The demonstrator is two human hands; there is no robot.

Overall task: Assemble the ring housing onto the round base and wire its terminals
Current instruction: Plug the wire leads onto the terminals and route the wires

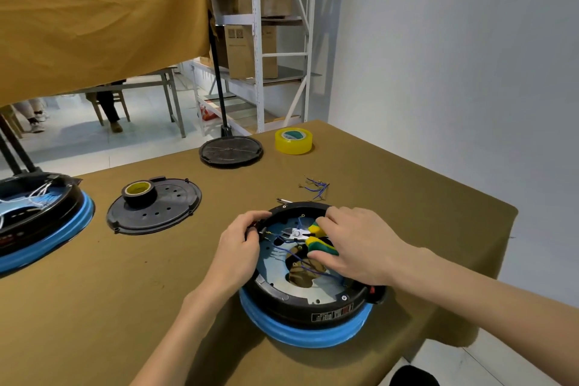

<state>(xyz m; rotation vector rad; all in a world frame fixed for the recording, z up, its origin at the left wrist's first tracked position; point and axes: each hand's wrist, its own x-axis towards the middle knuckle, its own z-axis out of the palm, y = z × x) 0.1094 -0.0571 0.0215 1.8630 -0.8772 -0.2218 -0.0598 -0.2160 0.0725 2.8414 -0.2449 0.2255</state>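
A black ring housing (313, 307) sits on a blue round base (300, 335) in front of me on the brown table. Inside it lies a silvery plate (275, 276) with blue wires (288, 249) running across. My right hand (354, 247) grips yellow-and-green pliers (313, 236), whose jaws point left at a terminal on the ring's left inner wall. My left hand (241, 247) grips the ring's left rim beside that terminal, fingers curled over the edge.
A black perforated cover (163, 213) with a black tape roll (139, 193) lies at the left. Another unit on a blue base (40, 222) sits at the far left. Behind are a black disc (231, 150), yellow tape (293, 140), loose wire pieces (316, 188) and a screwdriver tip (283, 200).
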